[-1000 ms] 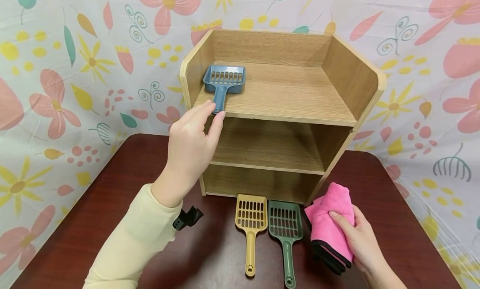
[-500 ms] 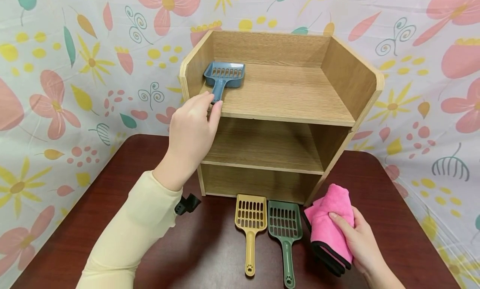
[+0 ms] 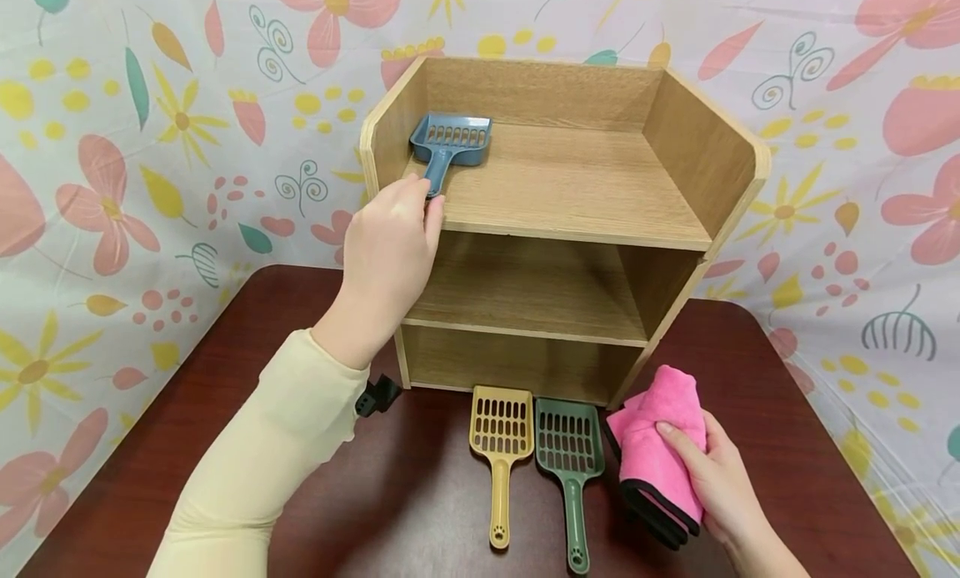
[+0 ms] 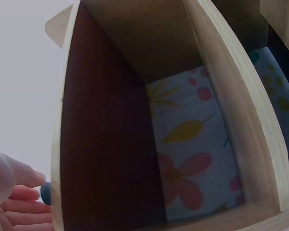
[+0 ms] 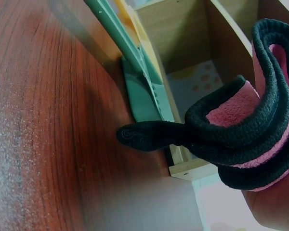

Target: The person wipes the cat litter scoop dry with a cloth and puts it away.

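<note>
Left hand (image 3: 390, 244) is up at the front edge of the top shelf, fingers curled round the end of the blue litter scoop's (image 3: 448, 148) handle. Scoop lies on the top shelf of the wooden shelf unit (image 3: 701, 157), in the left rear corner, head toward the back panel, handle pointing out to the front. Left wrist view shows only fingertips (image 4: 19, 202) and a sliver of blue at the unit's side panel; grip not readable there.

Right hand (image 3: 716, 478) rests on the dark red table (image 3: 780, 411) at the unit's lower right corner, fingers wrapped over a folded pink cloth with black edging (image 3: 660, 444).

On the table in front of the unit, side by side and touching: yellow litter scoop (image 3: 500, 449) on the left, green litter scoop (image 3: 570, 465) on the right, handles toward the person. Green scoop sits just beside the cloth.

Floral backdrop (image 3: 150, 144) behind everything.
</note>
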### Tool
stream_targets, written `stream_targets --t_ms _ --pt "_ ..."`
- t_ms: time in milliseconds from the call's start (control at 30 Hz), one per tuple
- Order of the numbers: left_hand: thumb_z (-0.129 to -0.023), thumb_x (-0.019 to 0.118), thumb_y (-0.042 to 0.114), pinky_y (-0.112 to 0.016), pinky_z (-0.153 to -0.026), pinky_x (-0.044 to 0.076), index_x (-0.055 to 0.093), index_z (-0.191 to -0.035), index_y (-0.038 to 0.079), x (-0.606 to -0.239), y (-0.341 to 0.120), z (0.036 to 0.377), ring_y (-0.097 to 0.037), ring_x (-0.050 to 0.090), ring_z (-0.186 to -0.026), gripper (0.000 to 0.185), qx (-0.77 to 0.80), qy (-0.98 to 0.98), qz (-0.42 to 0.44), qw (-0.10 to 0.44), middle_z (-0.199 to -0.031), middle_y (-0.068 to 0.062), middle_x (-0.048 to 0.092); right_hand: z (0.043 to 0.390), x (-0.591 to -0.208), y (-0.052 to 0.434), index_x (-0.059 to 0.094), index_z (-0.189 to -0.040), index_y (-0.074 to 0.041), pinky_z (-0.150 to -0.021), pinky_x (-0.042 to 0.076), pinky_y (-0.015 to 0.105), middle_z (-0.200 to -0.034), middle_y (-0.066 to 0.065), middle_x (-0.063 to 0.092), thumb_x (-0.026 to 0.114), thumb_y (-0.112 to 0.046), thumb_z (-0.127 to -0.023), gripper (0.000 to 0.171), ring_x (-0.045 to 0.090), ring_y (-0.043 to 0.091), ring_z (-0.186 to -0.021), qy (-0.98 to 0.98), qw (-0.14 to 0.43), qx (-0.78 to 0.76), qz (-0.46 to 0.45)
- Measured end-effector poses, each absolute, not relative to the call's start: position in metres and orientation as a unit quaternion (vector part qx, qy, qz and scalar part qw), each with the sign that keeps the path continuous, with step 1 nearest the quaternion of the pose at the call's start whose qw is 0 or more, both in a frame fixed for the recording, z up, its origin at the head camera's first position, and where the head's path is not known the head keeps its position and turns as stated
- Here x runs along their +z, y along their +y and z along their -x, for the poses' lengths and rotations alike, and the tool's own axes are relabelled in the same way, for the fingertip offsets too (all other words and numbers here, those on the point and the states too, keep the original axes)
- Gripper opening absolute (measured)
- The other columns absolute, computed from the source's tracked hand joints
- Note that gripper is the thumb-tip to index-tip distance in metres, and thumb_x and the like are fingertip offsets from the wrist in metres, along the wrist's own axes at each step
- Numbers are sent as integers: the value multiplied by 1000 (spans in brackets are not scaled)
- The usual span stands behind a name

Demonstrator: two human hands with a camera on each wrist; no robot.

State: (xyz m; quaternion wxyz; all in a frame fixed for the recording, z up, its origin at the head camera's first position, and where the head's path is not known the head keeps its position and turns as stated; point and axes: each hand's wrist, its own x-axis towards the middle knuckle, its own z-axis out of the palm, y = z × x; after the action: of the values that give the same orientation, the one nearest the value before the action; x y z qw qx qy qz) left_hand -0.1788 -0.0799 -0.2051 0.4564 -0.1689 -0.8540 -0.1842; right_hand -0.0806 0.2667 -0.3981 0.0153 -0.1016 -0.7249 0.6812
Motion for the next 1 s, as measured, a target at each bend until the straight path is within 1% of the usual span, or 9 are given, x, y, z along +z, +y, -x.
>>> stream_targets --t_ms 167,367,433,600,667,800,1000 --pt "-92 60 13 -43 -81 55 68 -100 -5 -212 -85 169 -29 66 -101 21 -193 -840 178 474 -102 -19 70 82 -400 266 46 -111 -22 -58 56 28 -80 -10 65 55 -15 -95 19 66 9 -67 -724 15 681 106" --pt "-87 65 15 -43 -76 56 68 -101 -4 -226 -95 156 -30 68 -90 24 -209 -826 180 492 -96 -19 71 83 -399 265 47 -111 -21 -58 55 28 -81 -10 65 58 -18 -94 21 65 9 -67 -733 17 672 105" --pt "-85 68 15 -43 -73 56 69 -101 -4 -233 -98 153 -30 67 -84 25 -223 -826 174 488 -94 -19 71 84 -399 264 47 -111 -20 -58 55 28 -81 -10 64 59 -18 -93 21 65 9 -67 -735 18 670 103" --pt "-80 72 16 -43 -70 55 69 -100 -5 -250 -106 148 -31 68 -80 29 -246 -833 167 466 -93 -19 72 87 -397 263 47 -111 -20 -58 55 27 -81 -10 64 60 -19 -93 22 65 9 -66 -737 23 668 100" --pt "-80 72 16 -43 -70 55 69 -102 -6 -257 -108 147 -32 68 -82 31 -247 -839 166 456 -94 -19 71 89 -397 263 47 -110 -20 -58 55 27 -81 -10 64 60 -18 -93 21 66 9 -66 -736 24 670 98" --pt "-79 74 16 -43 -67 55 68 -106 -5 -271 -112 147 -30 68 -80 35 -263 -843 166 439 -95 -19 72 91 -398 262 48 -110 -20 -58 55 27 -81 -10 64 59 -16 -93 21 66 9 -65 -728 27 679 93" --pt "-78 74 14 -39 -63 54 66 -109 -6 -292 -114 147 -27 67 -74 38 -295 -847 170 409 -89 -16 72 93 -402 261 48 -111 -20 -58 55 26 -82 -10 64 59 -13 -93 22 65 8 -66 -718 33 688 99"
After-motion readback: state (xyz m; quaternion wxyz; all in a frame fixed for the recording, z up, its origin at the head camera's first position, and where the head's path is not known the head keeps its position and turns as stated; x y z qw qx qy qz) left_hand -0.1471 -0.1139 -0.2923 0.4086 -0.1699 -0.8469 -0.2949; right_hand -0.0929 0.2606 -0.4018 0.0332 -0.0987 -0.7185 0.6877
